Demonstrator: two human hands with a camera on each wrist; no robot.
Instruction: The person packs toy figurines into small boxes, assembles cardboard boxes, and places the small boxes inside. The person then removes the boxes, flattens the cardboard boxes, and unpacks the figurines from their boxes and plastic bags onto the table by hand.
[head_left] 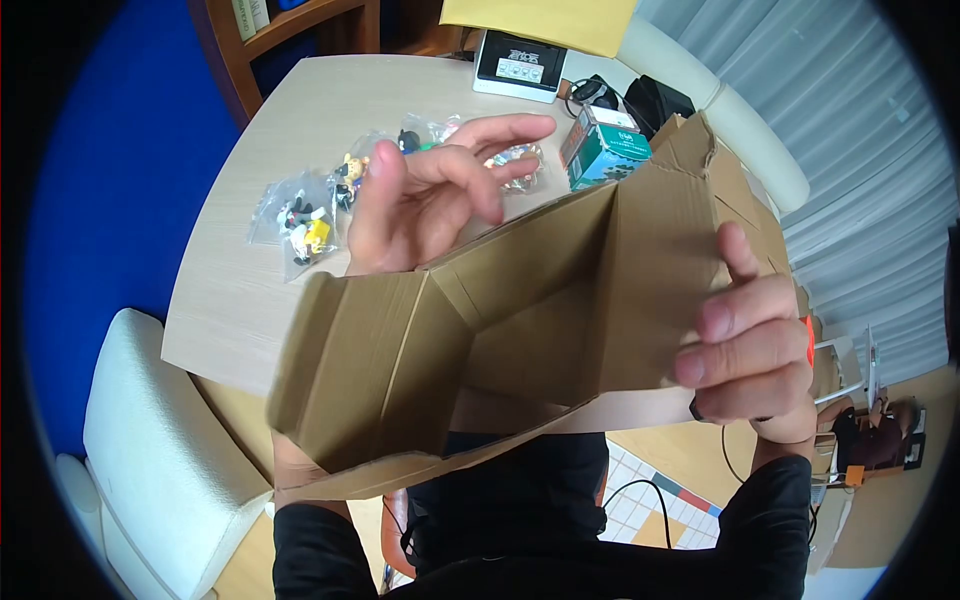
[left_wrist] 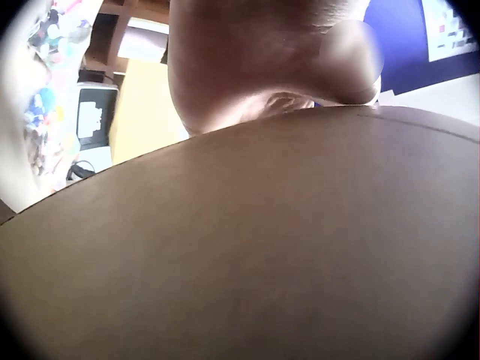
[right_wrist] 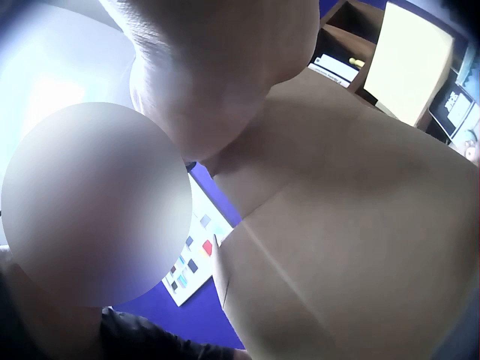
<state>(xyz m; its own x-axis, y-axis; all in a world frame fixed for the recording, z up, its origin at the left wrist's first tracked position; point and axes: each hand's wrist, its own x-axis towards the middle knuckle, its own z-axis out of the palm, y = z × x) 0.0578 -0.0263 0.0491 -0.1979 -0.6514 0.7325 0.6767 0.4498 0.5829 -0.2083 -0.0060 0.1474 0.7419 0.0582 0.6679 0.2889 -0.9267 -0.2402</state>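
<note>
A brown cardboard box [head_left: 520, 320], partly unfolded with its flaps loose, is held up over the table edge in front of my body. My right hand [head_left: 750, 350] grips its right panel, fingers curled over the inner face and thumb up along the edge. My left hand [head_left: 430, 195] is behind the box's far left wall, fingers loosely spread above the rim, the heel of the palm against the cardboard. In the left wrist view the left hand's palm [left_wrist: 262, 60] sits on the cardboard [left_wrist: 240, 247]. The right wrist view shows the right hand [right_wrist: 217, 67] against the box's outer wall [right_wrist: 352, 210].
On the pale wooden table [head_left: 250, 300] lie several clear bags of small toy figures [head_left: 305, 220], a green carton [head_left: 607, 152], a white device [head_left: 520, 65] and black items [head_left: 655, 100]. A yellow envelope [head_left: 545, 22] lies at the back. A white chair [head_left: 150, 440] stands at the left.
</note>
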